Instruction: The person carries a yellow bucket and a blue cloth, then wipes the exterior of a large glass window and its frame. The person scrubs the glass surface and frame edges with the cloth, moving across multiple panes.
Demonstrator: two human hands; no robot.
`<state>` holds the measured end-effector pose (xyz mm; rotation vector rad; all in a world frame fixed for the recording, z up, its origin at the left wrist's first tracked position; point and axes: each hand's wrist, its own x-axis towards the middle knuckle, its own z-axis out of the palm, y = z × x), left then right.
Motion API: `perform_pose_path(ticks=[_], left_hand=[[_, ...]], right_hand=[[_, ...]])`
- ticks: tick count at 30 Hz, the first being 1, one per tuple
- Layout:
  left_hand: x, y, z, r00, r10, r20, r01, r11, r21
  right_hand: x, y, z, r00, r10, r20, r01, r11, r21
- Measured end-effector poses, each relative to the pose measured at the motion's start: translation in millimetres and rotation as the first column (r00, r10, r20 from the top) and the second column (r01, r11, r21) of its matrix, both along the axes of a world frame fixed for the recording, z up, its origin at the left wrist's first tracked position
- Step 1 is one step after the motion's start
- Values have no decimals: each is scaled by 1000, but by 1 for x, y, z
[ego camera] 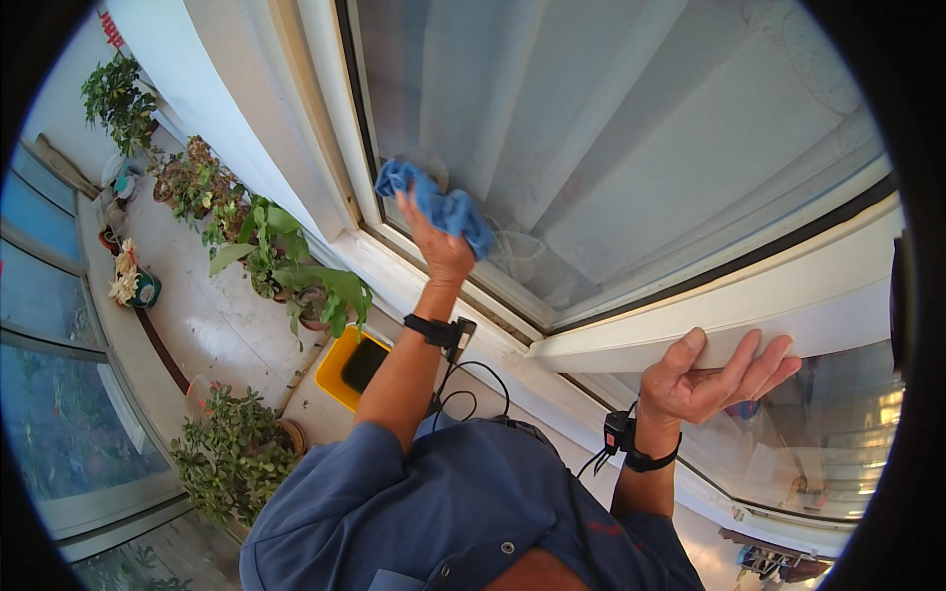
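A crumpled blue cloth (443,210) lies against the lower left part of a window pane (591,148), under my left hand (440,247). My fingers hold the cloth, partly hidden in its folds. On the right, my right hand (713,377) touches the edge of the white window frame (628,347), thumb and fingers spread apart with no loose object in them. A black strap with a small device sits on each wrist, and dark cables run from them. Behind the glass hang pale curtains.
Potted plants (259,244) line the wall on the left. A yellow bucket (336,369) stands below my left forearm, and a bushy succulent (233,451) is at lower left. More glass panes (805,443) lie at right. Cables (473,369) hang near my body.
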<state>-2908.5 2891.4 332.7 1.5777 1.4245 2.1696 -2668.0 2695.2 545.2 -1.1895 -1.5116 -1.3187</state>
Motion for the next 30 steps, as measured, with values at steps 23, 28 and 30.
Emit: perform_pose_path(ticks=[23, 28, 30], left_hand=[[-8, 18, -106, 718, 110, 687, 222, 899, -377], [56, -49, -102, 749, -55, 660, 404, 828, -389], [86, -83, -93, 726, -96, 681, 500, 753, -428]], right_hand=[[-3, 5, 0, 998, 38, -48, -39, 999, -6], [-3, 6, 1, 998, 59, -35, -59, 998, 12], [-3, 6, 1, 997, 61, -47, -60, 998, 10]])
